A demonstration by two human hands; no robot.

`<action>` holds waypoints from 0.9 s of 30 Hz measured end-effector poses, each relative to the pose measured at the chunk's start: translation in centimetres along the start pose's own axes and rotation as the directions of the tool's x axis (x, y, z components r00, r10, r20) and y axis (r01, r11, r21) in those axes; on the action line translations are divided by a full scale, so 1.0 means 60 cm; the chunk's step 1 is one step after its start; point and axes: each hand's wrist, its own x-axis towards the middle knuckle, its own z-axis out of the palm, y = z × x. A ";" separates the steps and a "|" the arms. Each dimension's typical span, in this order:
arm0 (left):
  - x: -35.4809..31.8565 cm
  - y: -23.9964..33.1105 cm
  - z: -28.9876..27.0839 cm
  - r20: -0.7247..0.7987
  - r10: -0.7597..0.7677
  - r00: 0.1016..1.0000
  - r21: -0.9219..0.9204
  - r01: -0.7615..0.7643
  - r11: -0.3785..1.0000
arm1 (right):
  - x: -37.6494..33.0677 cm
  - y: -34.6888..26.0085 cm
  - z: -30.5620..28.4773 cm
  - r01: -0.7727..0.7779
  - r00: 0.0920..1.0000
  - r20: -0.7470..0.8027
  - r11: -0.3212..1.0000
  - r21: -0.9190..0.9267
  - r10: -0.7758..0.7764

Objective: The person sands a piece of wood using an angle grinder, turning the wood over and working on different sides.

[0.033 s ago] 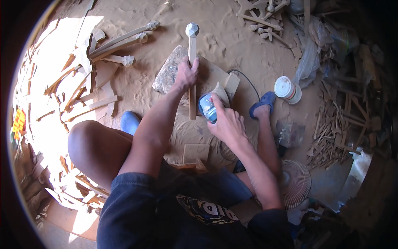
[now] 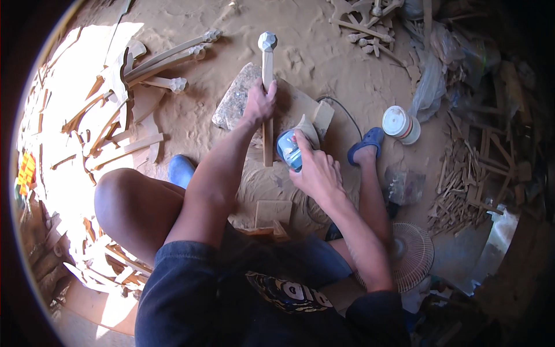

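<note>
My left hand (image 2: 261,105) is closed around the middle of a square wooden stick (image 2: 267,69), which stands lengthwise away from me and ends in a pale faceted knob (image 2: 267,40). Beneath that grip lies a speckled stone slab (image 2: 227,110). To the right, my right hand (image 2: 319,175) wraps over a blue electric sander (image 2: 287,147), with the index finger stretched along its top. A dusty, pointed pad end (image 2: 308,128) sticks out on the sander's far side. The sander is beside the stick's near end; whether they touch, I cannot tell.
A pale block (image 2: 323,117) sits beyond the sander, near a dark cable (image 2: 347,113). Knobbed wooden pieces (image 2: 173,58) are piled at left. A white-lidded tub (image 2: 397,122) stands right, past my blue clog (image 2: 370,141). A round fan (image 2: 413,257) is close by my right forearm.
</note>
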 end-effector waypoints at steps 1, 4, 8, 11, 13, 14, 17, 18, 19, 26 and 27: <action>0.001 0.001 0.000 0.013 -0.027 1.000 -0.026 0.027 0.999 | 0.000 0.002 0.002 -0.003 1.000 -0.001 1.000 0.001 0.003; 0.005 -0.001 0.000 0.018 0.001 1.000 -0.011 -0.001 1.000 | 0.000 0.007 0.005 0.024 0.998 -0.056 0.994 -0.104 -0.030; 0.002 -0.002 0.003 0.023 0.000 1.000 -0.042 0.001 0.999 | 0.004 0.019 -0.009 0.041 0.997 -0.059 0.982 -0.185 -0.052; 0.006 -0.009 -0.004 0.026 -0.020 0.999 -0.060 0.021 0.998 | 0.012 0.019 -0.009 0.063 0.993 -0.087 0.976 -0.210 -0.083; 0.006 -0.007 -0.001 0.014 0.011 1.000 -0.054 -0.011 0.999 | 0.018 0.023 -0.006 0.060 0.990 -0.113 0.970 -0.234 -0.088; 0.007 -0.007 -0.001 0.014 0.015 1.000 -0.051 -0.014 0.999 | 0.021 0.026 -0.004 0.063 0.986 -0.131 0.957 -0.282 -0.103; -0.001 0.001 0.002 0.055 -0.023 0.998 -0.076 0.027 0.997 | 0.031 0.035 0.000 0.078 0.974 -0.170 0.931 -0.357 -0.147; 0.000 0.003 0.002 0.037 -0.008 0.999 -0.050 0.010 0.999 | 0.034 0.037 -0.001 0.094 0.964 -0.193 0.915 -0.393 -0.182; 0.001 0.004 0.003 0.021 0.007 1.000 -0.025 -0.006 1.000 | 0.036 0.039 0.000 0.089 0.964 -0.199 0.916 -0.391 -0.179; 0.014 -0.010 -0.005 0.024 -0.015 1.000 -0.038 0.016 0.999 | 0.060 0.039 0.007 0.105 0.927 -0.262 0.858 -0.502 -0.267; 0.010 -0.006 -0.003 0.020 -0.010 1.000 -0.031 0.011 0.999 | 0.061 0.042 0.007 0.094 0.927 -0.266 0.848 -0.522 -0.266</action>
